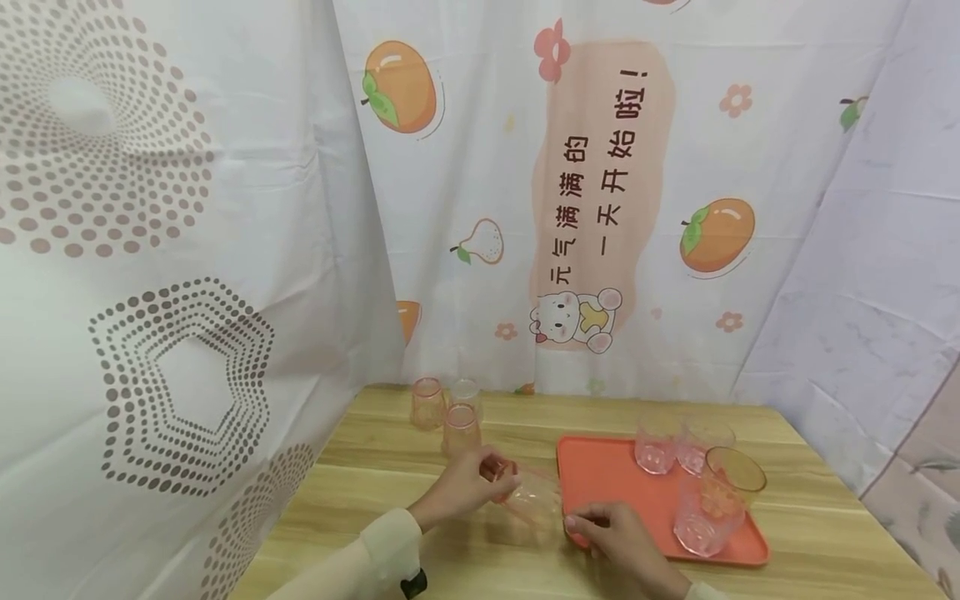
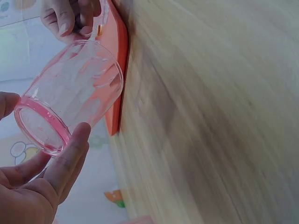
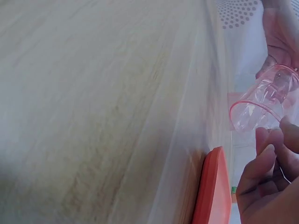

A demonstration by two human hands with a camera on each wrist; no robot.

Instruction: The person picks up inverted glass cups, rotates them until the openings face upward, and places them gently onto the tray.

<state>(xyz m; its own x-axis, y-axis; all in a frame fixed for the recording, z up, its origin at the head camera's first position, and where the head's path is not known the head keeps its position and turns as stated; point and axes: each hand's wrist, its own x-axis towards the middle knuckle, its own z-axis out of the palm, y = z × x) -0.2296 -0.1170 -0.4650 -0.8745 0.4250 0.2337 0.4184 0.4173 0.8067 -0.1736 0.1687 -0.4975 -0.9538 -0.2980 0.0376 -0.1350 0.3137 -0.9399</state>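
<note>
My left hand (image 1: pixel 468 487) grips a clear pink-tinted glass (image 2: pixel 74 88) by its base end, thumb on one side and fingers on the other. Tilted over the wooden table, the glass has its mouth toward my right hand (image 1: pixel 618 537). That right hand is by the rim with its fingers loosely bent, at the near left edge of the red tray (image 1: pixel 600 475). In the right wrist view its thumb (image 3: pixel 289 133) overlaps the rim; whether it touches is unclear. The left wrist view shows the right fingertips just beyond the rim.
Several clear glasses stand on the tray's right part, among them a pinkish glass (image 1: pixel 655 454) and one with an amber rim (image 1: pixel 735 471). At the table's back left, three glasses, including a pink one (image 1: pixel 461 429), stand upside down. Printed curtains (image 1: pixel 480 333) hang behind and beside the table.
</note>
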